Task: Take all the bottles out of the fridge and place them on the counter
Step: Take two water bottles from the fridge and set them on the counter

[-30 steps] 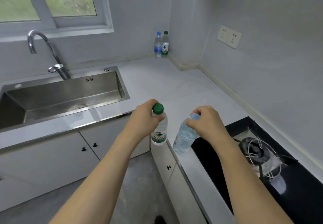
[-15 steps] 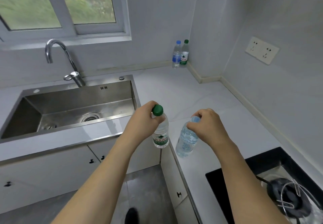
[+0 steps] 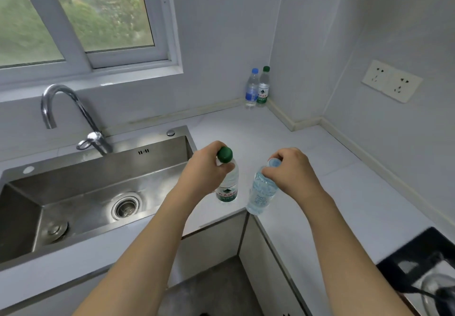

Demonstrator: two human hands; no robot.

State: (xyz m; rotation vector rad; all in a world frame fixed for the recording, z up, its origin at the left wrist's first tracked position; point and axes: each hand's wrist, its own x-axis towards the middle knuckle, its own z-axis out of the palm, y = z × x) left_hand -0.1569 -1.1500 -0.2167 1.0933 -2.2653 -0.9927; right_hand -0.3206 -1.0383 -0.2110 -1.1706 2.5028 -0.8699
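Observation:
My left hand (image 3: 205, 171) grips the neck of a clear green-capped bottle (image 3: 227, 187) with a green label, held upright over the inner corner of the white counter (image 3: 270, 138). My right hand (image 3: 291, 171) holds a clear blue-capped bottle (image 3: 261, 192) by its top, tilted slightly, its base over the counter's front edge. I cannot tell whether either base touches the counter. Two more bottles stand upright side by side in the far corner: a blue-capped bottle (image 3: 251, 89) and a green-capped bottle (image 3: 263, 86). The fridge is out of view.
A steel sink (image 3: 98, 185) with a curved tap (image 3: 73, 116) is set in the counter on the left. A black gas hob (image 3: 418, 266) lies at the lower right. A double wall socket (image 3: 391, 80) is on the right wall. White cabinets sit below the counter.
Both hands carried their bottles forward from beside the hob toward the counter's inner corner. The camera turned left and up, so the sink shows fully and the hob slid toward the edge.

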